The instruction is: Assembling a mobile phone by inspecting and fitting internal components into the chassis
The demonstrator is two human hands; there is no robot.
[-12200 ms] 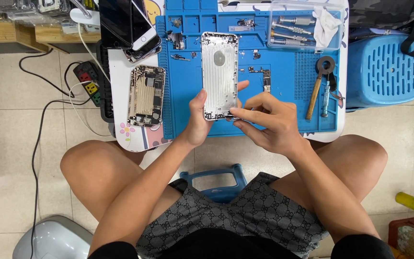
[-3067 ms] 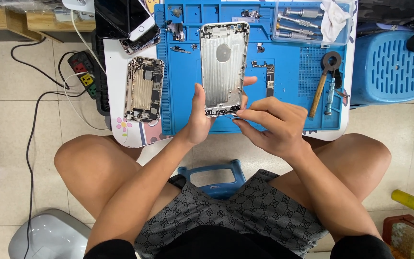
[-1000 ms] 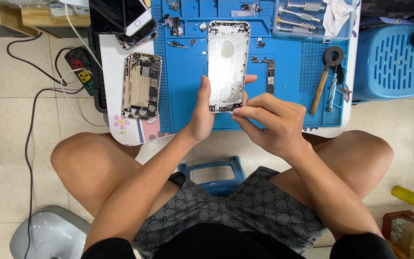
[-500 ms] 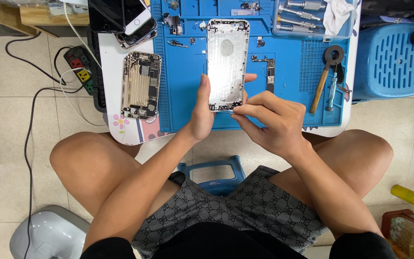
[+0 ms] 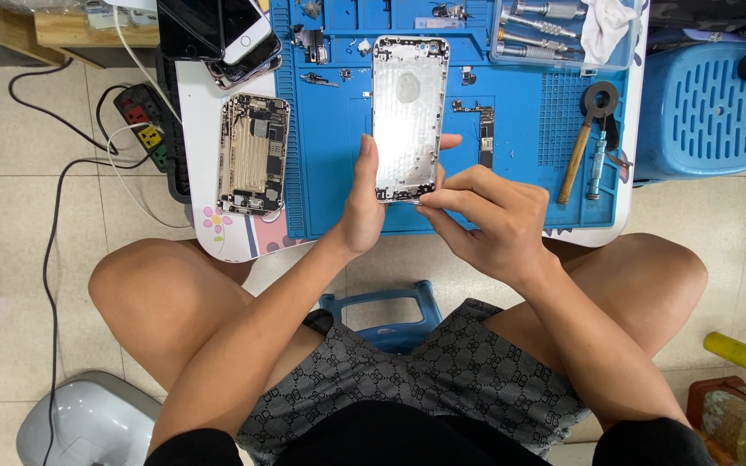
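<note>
Silver phone housing (image 5: 409, 116) held over blue repair mat (image 5: 338, 173), inner side up. Left hand (image 5: 364, 207) clasped on lower left edge, thumb along side. Right hand (image 5: 485, 224) pinching at bottom edge; anything between its fingertips too small to tell. Opened phone chassis (image 5: 254, 154) lying left, beside mat. Hammer (image 5: 582, 134) resting right.

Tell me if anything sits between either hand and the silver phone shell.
Nothing visible does. The left hand grips the shell along its left edge, and the right hand pinches at its bottom edge, over the blue mat.
</note>
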